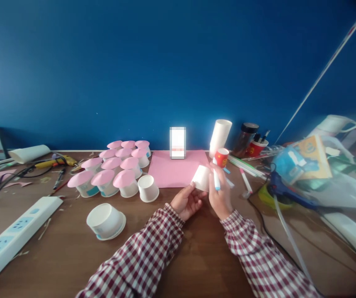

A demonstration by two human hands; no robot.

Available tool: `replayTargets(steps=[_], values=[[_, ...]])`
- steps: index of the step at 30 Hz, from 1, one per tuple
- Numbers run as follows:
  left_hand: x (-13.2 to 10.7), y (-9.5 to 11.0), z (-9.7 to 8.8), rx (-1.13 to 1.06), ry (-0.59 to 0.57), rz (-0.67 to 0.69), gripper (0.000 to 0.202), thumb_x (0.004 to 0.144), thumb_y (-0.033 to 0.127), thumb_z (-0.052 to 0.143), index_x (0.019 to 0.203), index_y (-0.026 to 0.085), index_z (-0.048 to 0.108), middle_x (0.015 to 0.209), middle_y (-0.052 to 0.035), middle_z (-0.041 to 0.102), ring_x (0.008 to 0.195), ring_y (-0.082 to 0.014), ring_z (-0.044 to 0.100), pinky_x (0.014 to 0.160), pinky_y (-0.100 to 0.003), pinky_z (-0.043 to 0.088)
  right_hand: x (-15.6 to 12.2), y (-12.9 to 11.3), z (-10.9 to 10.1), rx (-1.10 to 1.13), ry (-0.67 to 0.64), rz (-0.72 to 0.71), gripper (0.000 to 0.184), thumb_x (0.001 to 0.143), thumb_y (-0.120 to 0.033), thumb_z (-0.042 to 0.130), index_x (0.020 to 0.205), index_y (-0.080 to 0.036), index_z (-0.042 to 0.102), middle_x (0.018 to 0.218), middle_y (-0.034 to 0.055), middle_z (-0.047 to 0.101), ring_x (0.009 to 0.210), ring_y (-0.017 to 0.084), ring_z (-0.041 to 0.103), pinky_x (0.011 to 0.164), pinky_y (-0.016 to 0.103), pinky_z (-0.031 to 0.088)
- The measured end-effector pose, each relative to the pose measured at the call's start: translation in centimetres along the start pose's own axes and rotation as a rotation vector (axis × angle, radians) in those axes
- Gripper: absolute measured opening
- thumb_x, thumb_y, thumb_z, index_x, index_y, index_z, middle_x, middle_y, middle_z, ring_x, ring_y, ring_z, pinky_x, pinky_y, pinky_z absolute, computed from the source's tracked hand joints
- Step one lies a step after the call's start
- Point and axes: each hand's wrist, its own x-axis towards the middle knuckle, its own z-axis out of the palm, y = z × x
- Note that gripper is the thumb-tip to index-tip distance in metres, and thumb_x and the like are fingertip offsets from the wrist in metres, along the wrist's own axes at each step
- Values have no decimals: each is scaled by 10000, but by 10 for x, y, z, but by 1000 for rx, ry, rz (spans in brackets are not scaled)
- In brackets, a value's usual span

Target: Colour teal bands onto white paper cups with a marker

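My left hand (187,202) grips a white paper cup (202,178) from its near left side, holding it tilted over the table. In my right hand (220,192) is a marker pen (216,180) with a white barrel and a light blue end, held against the cup's right side. The pen's tip is hidden by the fingers. Under and behind the cup lies a sheet of pink paper (173,169). To the left, an upturned white cup (148,188) stands beside several cups with pink cone tops (124,178).
Nearer me on the left sits another white cup (105,219) with a wide rim. A power strip (18,236) and a yellow glue gun (56,161) lie further left. Behind my right hand stand stacked white cups (220,134) and a red cup (221,157). Plastic bags (330,178) crowd the right.
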Motion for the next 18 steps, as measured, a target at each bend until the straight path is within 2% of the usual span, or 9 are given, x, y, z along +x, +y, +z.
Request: replayTargets(steps=[3,5,8,14,18], values=[[0,1,-1,-23,-11,-17,181,922,237,469,924,99,588,645,-20,627,578,-120,655,462,-169,492,0,0,0,20,-13,13,350,973,-249,379,1303,-190,478,1297,124,553,1211,225,523,1018,420,436],[1,1,-1,-46,-15,-20,201,931,233,446,911,90,586,628,-28,625,634,-146,680,509,-185,520,0,0,0,33,-20,14,350,972,-250,383,1304,-195,479,1302,121,551,1214,226,522,1022,419,434],[1,1,0,-73,-38,-20,242,941,245,422,961,73,591,714,-69,669,764,-184,700,591,-211,542,0,0,0,51,-30,13,343,971,-251,385,1293,-196,490,1300,117,554,1221,223,518,1030,418,429],[-1,-1,2,-63,-49,7,263,934,292,442,999,100,609,837,-85,700,832,-194,687,731,-289,537,0,-2,-1,61,-26,-1,343,968,-240,387,1294,-190,481,1287,117,561,1206,217,528,1027,421,433],[-3,-2,2,-15,-53,-18,222,921,260,467,984,110,618,854,-79,693,850,-186,671,716,-287,524,0,-1,-1,34,-17,-2,346,967,-240,392,1297,-196,486,1296,116,554,1205,220,524,1030,424,428]])
